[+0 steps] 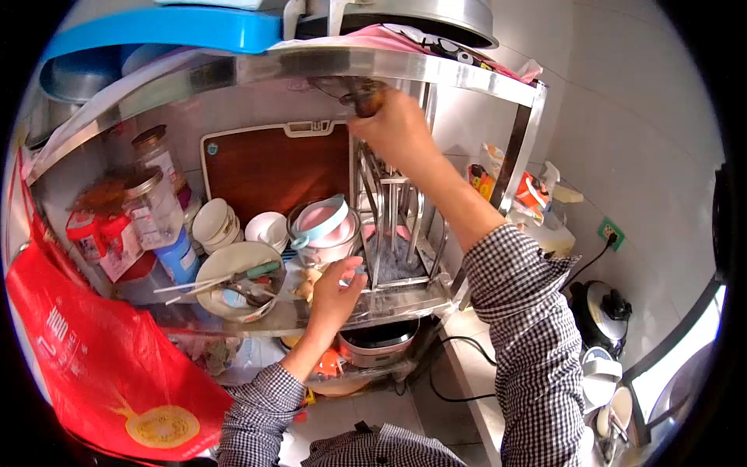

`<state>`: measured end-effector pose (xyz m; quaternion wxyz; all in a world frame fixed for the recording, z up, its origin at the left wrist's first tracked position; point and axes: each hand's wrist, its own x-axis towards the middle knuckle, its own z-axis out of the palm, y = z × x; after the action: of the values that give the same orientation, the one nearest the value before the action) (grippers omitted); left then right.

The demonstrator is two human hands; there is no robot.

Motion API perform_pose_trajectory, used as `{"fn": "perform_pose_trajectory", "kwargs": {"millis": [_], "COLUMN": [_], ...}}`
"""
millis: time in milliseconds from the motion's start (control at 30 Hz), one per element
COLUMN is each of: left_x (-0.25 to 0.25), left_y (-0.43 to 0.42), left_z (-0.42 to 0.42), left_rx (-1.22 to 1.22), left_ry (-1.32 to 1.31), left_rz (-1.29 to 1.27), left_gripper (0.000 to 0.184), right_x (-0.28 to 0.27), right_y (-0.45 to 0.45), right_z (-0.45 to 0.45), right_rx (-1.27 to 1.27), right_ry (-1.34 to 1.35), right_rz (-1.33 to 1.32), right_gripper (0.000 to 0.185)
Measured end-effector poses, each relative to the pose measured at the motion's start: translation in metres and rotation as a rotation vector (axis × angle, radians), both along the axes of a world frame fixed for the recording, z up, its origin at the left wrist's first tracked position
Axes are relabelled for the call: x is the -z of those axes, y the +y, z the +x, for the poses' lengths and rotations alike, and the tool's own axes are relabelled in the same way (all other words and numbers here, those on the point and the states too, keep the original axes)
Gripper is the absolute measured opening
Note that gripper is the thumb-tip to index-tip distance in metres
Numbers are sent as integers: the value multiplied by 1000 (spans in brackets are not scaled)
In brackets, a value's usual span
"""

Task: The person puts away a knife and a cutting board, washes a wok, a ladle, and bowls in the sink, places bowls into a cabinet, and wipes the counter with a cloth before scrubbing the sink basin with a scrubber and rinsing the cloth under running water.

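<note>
My right hand (393,128) is raised under the upper shelf edge, its fingers closed round a dark item with an amber-brown part (366,97); its kind is unclear. Below it stands a metal wire rack (397,257) on the lower shelf. My left hand (334,296) hovers at the front edge of that shelf, fingers apart and holding nothing. Just behind its fingers are pale yellowish pieces (307,284) that look like ginger. Nearby are a clear bowl holding pink and blue bowls (327,226) and a large bowl (233,265) with chopsticks and utensils in it.
A brown cutting board (272,171) leans on the back wall. Jars (152,206) and stacked white bowls (214,222) stand left. A red bag (101,366) hangs at the front left. A metal shelf post (510,156) rises beside my right forearm. Below sits a cooker-like appliance (377,346).
</note>
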<state>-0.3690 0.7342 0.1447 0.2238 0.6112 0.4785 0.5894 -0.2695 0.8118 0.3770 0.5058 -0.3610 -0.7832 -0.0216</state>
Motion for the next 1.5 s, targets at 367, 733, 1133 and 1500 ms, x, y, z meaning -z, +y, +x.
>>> {"fn": "perform_pose_trajectory", "kwargs": {"millis": [367, 733, 1133, 1500], "left_x": [-30, -50, -22, 78], "left_y": [55, 93, 124, -147], "left_z": [3, 22, 34, 158], "left_rx": [283, 278, 217, 344], "left_ry": [-170, -59, -314, -120], "left_rz": [46, 176, 237, -276], "left_gripper": [67, 80, 46, 31], "right_x": [24, 41, 128, 351], "right_y": [-29, 29, 60, -320], "right_z": [4, 10, -41, 200], "right_rx": [-115, 90, 313, 565], "right_ry": [39, 54, 266, 216], "right_rz": [91, -119, 256, -624], "right_gripper": [23, 35, 50, 28]}}
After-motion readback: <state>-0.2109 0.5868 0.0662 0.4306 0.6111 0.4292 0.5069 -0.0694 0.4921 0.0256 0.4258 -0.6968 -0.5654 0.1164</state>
